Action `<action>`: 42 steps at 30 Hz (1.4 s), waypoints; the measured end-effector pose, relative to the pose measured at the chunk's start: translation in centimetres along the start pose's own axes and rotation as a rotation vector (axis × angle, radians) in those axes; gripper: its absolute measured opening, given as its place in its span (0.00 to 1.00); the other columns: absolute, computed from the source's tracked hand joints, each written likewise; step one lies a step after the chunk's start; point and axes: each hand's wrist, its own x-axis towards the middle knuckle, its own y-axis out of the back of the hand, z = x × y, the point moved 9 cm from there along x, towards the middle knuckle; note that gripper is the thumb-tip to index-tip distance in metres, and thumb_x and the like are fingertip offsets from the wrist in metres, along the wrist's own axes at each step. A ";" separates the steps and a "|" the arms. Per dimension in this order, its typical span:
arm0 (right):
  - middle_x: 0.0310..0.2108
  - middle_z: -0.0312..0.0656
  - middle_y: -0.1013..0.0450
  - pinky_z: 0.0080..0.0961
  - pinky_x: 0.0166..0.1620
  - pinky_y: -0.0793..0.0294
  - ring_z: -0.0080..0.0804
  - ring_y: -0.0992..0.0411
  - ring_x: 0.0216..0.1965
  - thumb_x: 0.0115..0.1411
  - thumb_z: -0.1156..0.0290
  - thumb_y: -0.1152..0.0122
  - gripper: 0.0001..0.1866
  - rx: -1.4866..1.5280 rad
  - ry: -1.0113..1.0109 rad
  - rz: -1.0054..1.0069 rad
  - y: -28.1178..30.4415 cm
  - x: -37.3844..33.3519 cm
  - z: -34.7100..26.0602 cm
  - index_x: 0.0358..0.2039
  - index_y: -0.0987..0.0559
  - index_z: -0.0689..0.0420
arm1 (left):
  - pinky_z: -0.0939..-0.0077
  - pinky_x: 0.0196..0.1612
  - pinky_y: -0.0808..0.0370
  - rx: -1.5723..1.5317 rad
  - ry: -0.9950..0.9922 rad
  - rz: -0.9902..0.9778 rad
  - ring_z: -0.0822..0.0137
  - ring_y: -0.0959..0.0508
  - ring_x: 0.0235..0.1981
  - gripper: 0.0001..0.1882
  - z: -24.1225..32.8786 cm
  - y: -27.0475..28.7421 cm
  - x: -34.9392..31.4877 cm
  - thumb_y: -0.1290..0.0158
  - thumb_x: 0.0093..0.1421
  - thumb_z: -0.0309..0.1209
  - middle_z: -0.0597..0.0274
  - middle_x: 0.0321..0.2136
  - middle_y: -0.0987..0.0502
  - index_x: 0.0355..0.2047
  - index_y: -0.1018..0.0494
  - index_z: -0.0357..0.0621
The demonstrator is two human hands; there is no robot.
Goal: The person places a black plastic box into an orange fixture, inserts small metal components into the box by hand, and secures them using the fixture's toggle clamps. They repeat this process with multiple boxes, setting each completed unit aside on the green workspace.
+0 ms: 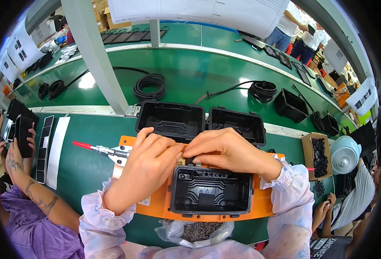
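An open black plastic box (212,211) lies in an orange fixture plate (156,210) in front of me. Just beyond its far edge my two hands meet, fingertips nearly touching. My left hand (149,164) is closed, its fingers bent and pressed together over a small brass-coloured part (181,161). Thumb and fingers of my right hand (229,151) pinch close beside it, near a small dark piece; what exactly either hand grips is hidden. A toggle clamp with a red handle (82,145) sits left of my left hand. Two more open black boxes (171,118) (238,125) stand behind my hands.
A plastic bag of screws (195,232) lies at the near edge. To the right are a cardboard box of black parts (310,162) and a small fan (345,154). Coiled black cables (149,87) rest on the far green surface. Co-workers sit on both sides.
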 end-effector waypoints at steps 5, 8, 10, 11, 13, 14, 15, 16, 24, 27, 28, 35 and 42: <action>0.41 0.44 0.20 0.33 0.45 0.20 0.43 0.22 0.42 0.55 0.77 0.30 0.15 -0.468 0.393 -0.004 -1.3 -0.3 -2.8 0.44 0.17 0.61 | 0.53 0.57 0.32 0.055 -0.005 0.009 0.60 0.23 0.39 0.08 0.4 0.4 -0.1 0.38 0.56 0.25 0.61 0.35 0.22 0.37 0.21 0.39; 0.41 0.43 0.21 0.36 0.46 0.22 0.46 0.24 0.43 0.53 0.76 0.30 0.17 -0.473 0.374 -0.007 -1.4 -0.6 -2.6 0.45 0.19 0.60 | 0.51 0.58 0.32 0.067 0.001 0.037 0.61 0.23 0.39 0.09 0.8 1.0 0.0 0.38 0.54 0.25 0.62 0.35 0.23 0.37 0.22 0.40; 0.41 0.44 0.21 0.35 0.46 0.21 0.44 0.23 0.42 0.55 0.76 0.31 0.17 -0.502 0.350 0.014 -1.4 -0.9 -2.7 0.46 0.19 0.60 | 0.50 0.59 0.32 0.061 -0.038 0.032 0.61 0.23 0.39 0.11 1.5 0.9 0.1 0.37 0.54 0.25 0.62 0.36 0.23 0.38 0.22 0.41; 0.41 0.45 0.21 0.34 0.46 0.21 0.43 0.23 0.42 0.56 0.76 0.31 0.18 -0.530 0.326 0.035 -1.2 -1.0 -2.6 0.48 0.19 0.61 | 0.49 0.59 0.32 0.055 -0.075 0.027 0.61 0.23 0.40 0.12 1.9 0.8 0.1 0.37 0.53 0.25 0.62 0.37 0.23 0.39 0.22 0.41; 0.42 0.46 0.21 0.32 0.47 0.21 0.40 0.22 0.42 0.57 0.77 0.32 0.18 -0.442 0.226 0.090 0.1 -1.2 -2.6 0.49 0.20 0.61 | 0.48 0.59 0.32 0.047 -0.084 0.006 0.61 0.23 0.42 0.14 1.8 0.5 -0.2 0.38 0.52 0.24 0.61 0.40 0.22 0.41 0.22 0.41; 0.42 0.47 0.21 0.31 0.48 0.21 0.37 0.21 0.41 0.58 0.78 0.33 0.19 -0.353 0.127 0.141 1.2 -1.4 -1.9 0.51 0.21 0.62 | 0.47 0.59 0.32 0.038 -0.090 -0.016 0.61 0.23 0.44 0.16 1.8 0.3 -0.4 0.38 0.51 0.24 0.59 0.43 0.22 0.42 0.22 0.40; 0.44 0.45 0.21 0.26 0.50 0.21 0.29 0.21 0.42 0.60 0.81 0.35 0.17 -0.246 0.090 0.179 2.2 -1.7 -1.0 0.51 0.20 0.65 | 0.47 0.59 0.32 0.039 -0.092 -0.016 0.61 0.23 0.44 0.16 1.9 0.3 -0.3 0.38 0.51 0.24 0.59 0.43 0.22 0.42 0.22 0.40; 0.44 0.43 0.21 0.25 0.51 0.21 0.28 0.21 0.44 0.60 0.82 0.36 0.16 -0.113 0.027 0.222 3.2 -2.1 -0.3 0.50 0.20 0.65 | 0.46 0.60 0.32 0.032 -0.145 -0.049 0.60 0.23 0.46 0.17 2.4 0.0 -0.4 0.39 0.51 0.24 0.58 0.45 0.22 0.44 0.22 0.39; 0.42 0.42 0.19 0.25 0.51 0.20 0.27 0.20 0.45 0.64 0.81 0.36 0.11 0.568 -0.286 0.375 6.3 -7.5 6.5 0.47 0.19 0.65 | 0.38 0.64 0.38 0.056 -0.203 -0.209 0.61 0.22 0.49 0.23 3.0 -1.6 -0.9 0.43 0.52 0.21 0.58 0.51 0.22 0.51 0.22 0.40; 0.42 0.43 0.19 0.25 0.51 0.19 0.28 0.20 0.46 0.64 0.81 0.37 0.10 0.501 -0.259 0.333 5.5 -8.1 6.6 0.46 0.19 0.65 | 0.36 0.65 0.39 0.018 -0.182 -0.253 0.61 0.22 0.50 0.23 2.2 -1.6 -0.9 0.45 0.54 0.21 0.59 0.50 0.21 0.52 0.23 0.40; 0.43 0.42 0.20 0.24 0.48 0.19 0.28 0.20 0.45 0.64 0.81 0.37 0.10 0.494 -0.253 0.295 5.1 -8.4 6.6 0.46 0.19 0.66 | 0.35 0.65 0.39 0.134 -0.238 -0.298 0.60 0.24 0.54 0.23 2.7 -1.9 -1.2 0.46 0.57 0.29 0.54 0.52 0.23 0.54 0.25 0.37; 0.44 0.43 0.21 0.26 0.44 0.20 0.33 0.21 0.41 0.59 0.82 0.34 0.10 -0.213 0.016 0.301 4.9 -10.0 2.2 0.42 0.15 0.62 | 0.37 0.65 0.39 0.221 -0.205 -0.348 0.57 0.28 0.61 0.29 3.6 -2.0 -2.3 0.46 0.56 0.28 0.53 0.62 0.29 0.60 0.28 0.39; 0.46 0.44 0.22 0.31 0.46 0.22 0.42 0.25 0.46 0.54 0.81 0.34 0.18 -0.666 0.224 0.214 3.4 -8.7 -1.4 0.47 0.17 0.58 | 0.38 0.65 0.38 0.073 -0.142 -0.320 0.58 0.27 0.58 0.28 2.8 -1.6 -2.1 0.46 0.55 0.26 0.56 0.55 0.27 0.59 0.27 0.39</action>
